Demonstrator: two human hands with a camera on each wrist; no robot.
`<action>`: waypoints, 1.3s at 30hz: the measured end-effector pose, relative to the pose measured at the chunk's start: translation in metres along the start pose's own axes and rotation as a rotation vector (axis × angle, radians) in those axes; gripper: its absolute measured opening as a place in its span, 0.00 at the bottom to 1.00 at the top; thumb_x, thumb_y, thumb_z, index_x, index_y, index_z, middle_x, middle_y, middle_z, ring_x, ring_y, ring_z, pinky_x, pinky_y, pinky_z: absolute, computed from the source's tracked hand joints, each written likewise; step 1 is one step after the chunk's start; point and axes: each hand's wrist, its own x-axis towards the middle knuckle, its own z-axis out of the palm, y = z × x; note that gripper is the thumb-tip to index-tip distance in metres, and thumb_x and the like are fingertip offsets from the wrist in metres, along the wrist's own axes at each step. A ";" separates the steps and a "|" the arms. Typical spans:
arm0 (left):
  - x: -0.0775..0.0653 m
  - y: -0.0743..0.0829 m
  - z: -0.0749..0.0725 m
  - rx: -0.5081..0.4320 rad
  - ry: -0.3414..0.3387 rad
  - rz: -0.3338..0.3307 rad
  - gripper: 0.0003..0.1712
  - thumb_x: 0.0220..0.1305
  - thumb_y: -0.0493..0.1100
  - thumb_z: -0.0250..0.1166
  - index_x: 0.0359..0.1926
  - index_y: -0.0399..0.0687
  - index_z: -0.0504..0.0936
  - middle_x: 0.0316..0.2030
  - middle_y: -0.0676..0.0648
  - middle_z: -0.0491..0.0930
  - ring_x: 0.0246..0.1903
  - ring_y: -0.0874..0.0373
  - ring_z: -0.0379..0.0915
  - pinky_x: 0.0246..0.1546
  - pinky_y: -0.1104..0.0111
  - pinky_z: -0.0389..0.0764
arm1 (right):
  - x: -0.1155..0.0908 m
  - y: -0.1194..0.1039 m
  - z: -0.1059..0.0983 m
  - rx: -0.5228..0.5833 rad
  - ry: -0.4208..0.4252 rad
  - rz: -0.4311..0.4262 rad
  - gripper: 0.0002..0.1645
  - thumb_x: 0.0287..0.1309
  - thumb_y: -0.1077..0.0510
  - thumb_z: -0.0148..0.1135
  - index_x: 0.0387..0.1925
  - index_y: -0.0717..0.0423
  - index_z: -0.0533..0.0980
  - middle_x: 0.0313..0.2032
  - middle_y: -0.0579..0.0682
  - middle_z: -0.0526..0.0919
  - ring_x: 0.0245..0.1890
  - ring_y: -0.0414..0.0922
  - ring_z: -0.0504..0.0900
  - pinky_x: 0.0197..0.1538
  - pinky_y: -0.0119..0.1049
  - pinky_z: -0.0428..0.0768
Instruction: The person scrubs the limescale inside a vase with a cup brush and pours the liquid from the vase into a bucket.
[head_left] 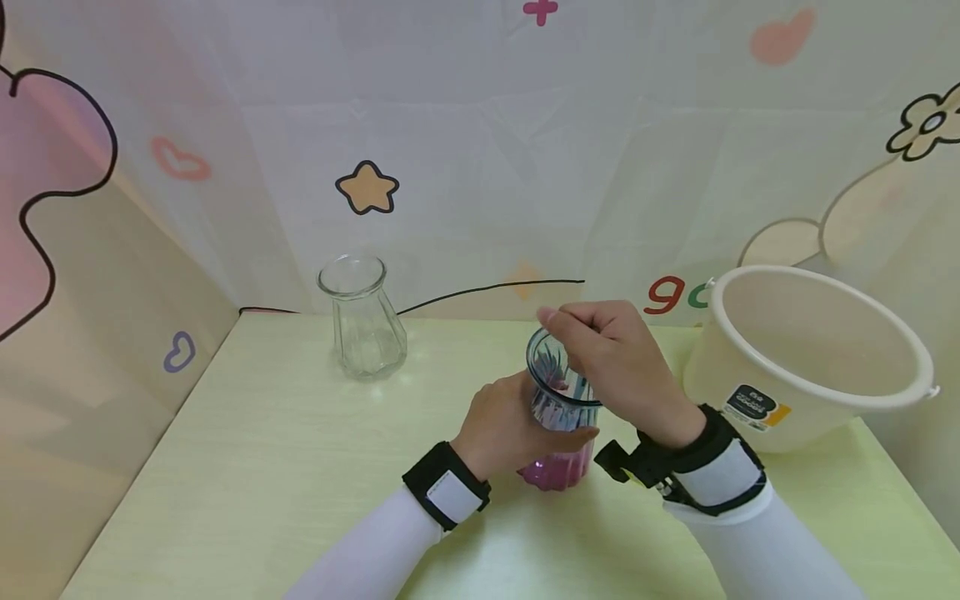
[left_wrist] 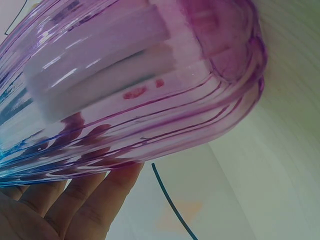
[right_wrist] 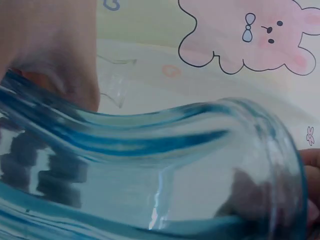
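A ribbed glass vase, blue at the mouth and pink at the base, leans slightly over the table in the head view. My left hand grips its side, thumb across the front and fingers behind; those fingers show along the glass in the left wrist view. Curled at the mouth, my right hand holds the rim, its thumb on top. In the right wrist view the blue upper glass fills the lower part, with fingertips just past the rim. The right palm hides part of the mouth.
A clear glass vase stands upright at the back left of the pale table. On the right stands a cream bucket with a dark label, close to my right wrist. A curtain with printed hearts and stars hangs behind the table.
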 end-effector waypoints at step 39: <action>-0.003 0.003 -0.003 0.031 0.010 -0.010 0.39 0.51 0.71 0.75 0.57 0.56 0.75 0.44 0.55 0.89 0.41 0.62 0.86 0.40 0.70 0.85 | 0.013 0.002 -0.002 0.214 -0.035 0.027 0.34 0.79 0.52 0.52 0.15 0.63 0.58 0.13 0.48 0.53 0.15 0.48 0.54 0.22 0.40 0.54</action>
